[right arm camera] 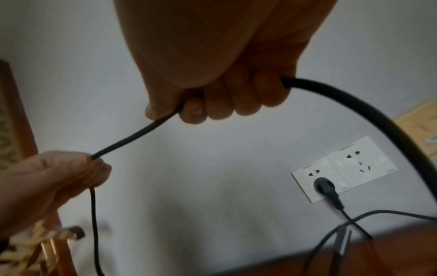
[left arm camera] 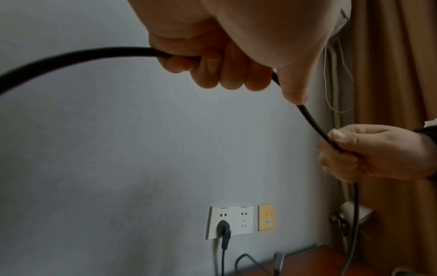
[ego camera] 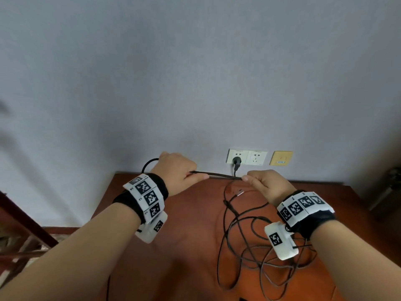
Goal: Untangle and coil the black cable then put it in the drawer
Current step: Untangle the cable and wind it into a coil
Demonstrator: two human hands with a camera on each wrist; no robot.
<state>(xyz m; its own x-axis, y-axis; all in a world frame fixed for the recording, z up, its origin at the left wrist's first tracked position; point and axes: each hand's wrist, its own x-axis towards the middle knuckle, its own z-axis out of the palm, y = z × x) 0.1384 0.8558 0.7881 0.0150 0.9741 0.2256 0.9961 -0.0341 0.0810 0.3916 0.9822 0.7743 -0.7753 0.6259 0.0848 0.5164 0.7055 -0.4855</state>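
Above tabletop [ego camera: 195, 235], black cable [ego camera: 217, 175] stretched between left hand [ego camera: 175, 170] and right hand [ego camera: 267, 185], both clenched on it; slack at 5 o'clock tangled; pulling likely tightened knots.

I see soft, even daylight in the head view, no glare; wall [ego camera: 195, 72] grades grey-blue w/ faint shadows upper left and beside the left hand [ego camera: 175, 170]. Edges bow from the wide lens, far left smeared. Both wrist views are dim and grainy. Cable [left arm camera: 71, 56] blurs at left of the left wrist frame, and at right of the right wrist frame. Sockets [right arm camera: 343, 168] look soft and tilted.
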